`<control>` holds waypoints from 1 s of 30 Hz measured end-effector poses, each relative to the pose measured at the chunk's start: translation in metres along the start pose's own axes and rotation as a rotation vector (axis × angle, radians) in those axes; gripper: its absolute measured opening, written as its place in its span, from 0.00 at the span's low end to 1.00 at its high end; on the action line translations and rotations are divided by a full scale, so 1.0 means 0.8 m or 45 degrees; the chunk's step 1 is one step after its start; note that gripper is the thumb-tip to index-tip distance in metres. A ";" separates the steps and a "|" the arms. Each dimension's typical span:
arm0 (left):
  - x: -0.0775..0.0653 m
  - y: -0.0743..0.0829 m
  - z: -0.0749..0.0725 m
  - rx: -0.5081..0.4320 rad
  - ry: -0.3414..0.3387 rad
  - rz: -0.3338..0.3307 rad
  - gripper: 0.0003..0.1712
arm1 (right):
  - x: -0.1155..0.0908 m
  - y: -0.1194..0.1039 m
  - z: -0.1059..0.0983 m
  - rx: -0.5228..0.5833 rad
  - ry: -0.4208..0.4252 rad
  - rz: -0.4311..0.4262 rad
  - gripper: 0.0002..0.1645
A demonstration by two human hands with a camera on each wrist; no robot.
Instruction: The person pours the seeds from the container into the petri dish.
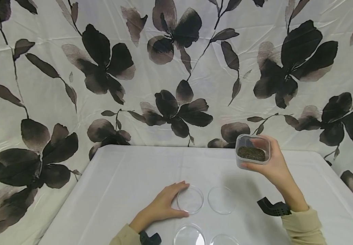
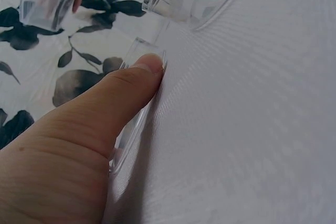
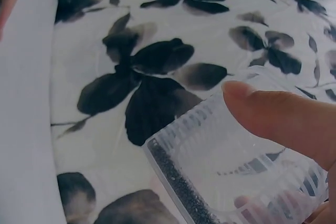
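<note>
My right hand (image 1: 273, 160) holds a clear plastic container (image 1: 241, 165) up over the right side of the table, thumb and fingers gripping opposite sides. A layer of dark, fine granular material (image 1: 251, 154) lies in it; the right wrist view shows the dark grains (image 3: 181, 184) through the wall. On the table, my left hand (image 1: 163, 203) spans a clear round petri dish (image 1: 192, 200), fingertips at its far edge and thumb at its near edge. In the left wrist view the thumb (image 2: 131, 80) presses against the dish's rim. A second petri dish (image 1: 221, 200) lies just right of it.
Two more clear dishes, a left one (image 1: 189, 234) and a right one (image 1: 224, 240), lie nearer the front, cut off by the frame's bottom edge. The white table (image 1: 127, 170) ends at a floral curtain (image 1: 170, 68) behind it. Black bands (image 1: 274, 207) sit on both wrists.
</note>
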State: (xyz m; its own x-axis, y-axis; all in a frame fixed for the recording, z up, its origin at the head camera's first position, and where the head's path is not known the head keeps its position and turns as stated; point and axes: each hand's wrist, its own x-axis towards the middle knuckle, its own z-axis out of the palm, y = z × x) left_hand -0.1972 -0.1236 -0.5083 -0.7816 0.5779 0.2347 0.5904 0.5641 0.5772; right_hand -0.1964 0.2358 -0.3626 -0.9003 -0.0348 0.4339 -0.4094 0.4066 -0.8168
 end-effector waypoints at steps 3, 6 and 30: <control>0.001 0.001 0.000 -0.009 0.003 0.007 0.52 | 0.003 -0.007 0.007 -0.016 -0.004 -0.011 0.62; 0.001 0.002 0.000 -0.008 0.000 0.006 0.52 | 0.006 -0.012 0.013 -0.022 -0.008 -0.029 0.63; 0.002 0.002 -0.001 0.037 -0.004 0.020 0.53 | 0.008 -0.024 0.069 -0.128 -0.141 -0.180 0.63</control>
State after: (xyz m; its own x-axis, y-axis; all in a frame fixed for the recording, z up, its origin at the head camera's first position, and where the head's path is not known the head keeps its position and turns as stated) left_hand -0.1979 -0.1219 -0.5062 -0.7716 0.5886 0.2412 0.6083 0.5719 0.5503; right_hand -0.2024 0.1775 -0.3653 -0.8480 -0.1959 0.4925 -0.5210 0.4791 -0.7064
